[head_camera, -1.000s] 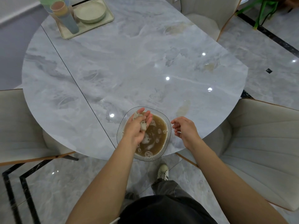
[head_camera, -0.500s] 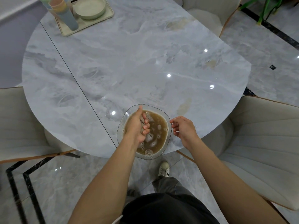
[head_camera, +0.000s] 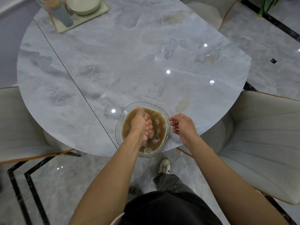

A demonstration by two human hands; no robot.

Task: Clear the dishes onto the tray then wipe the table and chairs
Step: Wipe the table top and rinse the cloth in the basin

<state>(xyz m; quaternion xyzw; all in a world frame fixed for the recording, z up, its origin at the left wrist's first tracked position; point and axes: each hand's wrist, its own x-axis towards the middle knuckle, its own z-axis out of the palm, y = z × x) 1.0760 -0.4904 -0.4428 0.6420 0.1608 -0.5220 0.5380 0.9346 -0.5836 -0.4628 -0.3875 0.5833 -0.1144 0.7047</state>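
Note:
A clear glass bowl [head_camera: 167, 137] of murky brown, foamy water stands at the near edge of the round grey marble table [head_camera: 129, 62]. Over the bowl, my left hand [head_camera: 141, 125] is clenched in a fist around a pale wet cloth [head_camera: 151, 135], of which only a bit shows below the fingers. My right hand [head_camera: 182, 127] hovers just right of the bowl's rim, fingers loosely curled, holding nothing. At the far left of the table a cream tray [head_camera: 103, 11] carries stacked bowls [head_camera: 83, 4] and stacked coloured cups [head_camera: 56, 10].
Cream upholstered chairs stand at the left [head_camera: 17, 127], at the right [head_camera: 263, 143] and at the far side [head_camera: 206, 12]. Brownish stains mark the tabletop at the far right [head_camera: 211, 58] and near the bowl [head_camera: 183, 103]. My shoe [head_camera: 164, 166] shows on the marble floor below.
My left hand closed from a loose grip on the cloth into a tight fist and dropped lower over the brown water. The right hand stayed beside the bowl.

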